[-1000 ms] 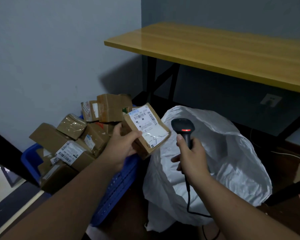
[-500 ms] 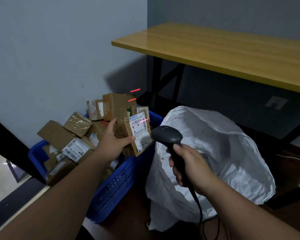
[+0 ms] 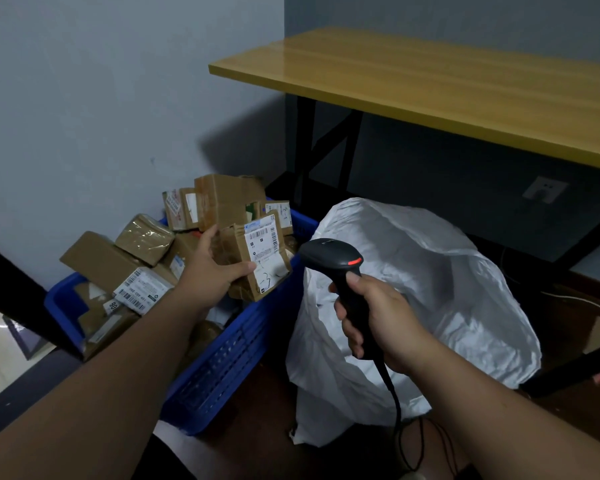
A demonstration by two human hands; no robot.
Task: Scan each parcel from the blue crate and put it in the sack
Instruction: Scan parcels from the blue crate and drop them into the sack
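From the head view, the left hand (image 3: 210, 271) holds one parcel (image 3: 257, 254) above the blue crate (image 3: 229, 358) at 9 o'clock of the scanner (image 3: 340, 271) gripped by the right hand (image 3: 378, 323), the sack (image 3: 430, 289) awaits, and many parcels seemingly remain.

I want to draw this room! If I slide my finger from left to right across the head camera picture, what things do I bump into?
Blue crate full of parcels → left hand → the parcel it holds → black scanner in the right hand → white sack → wall socket.
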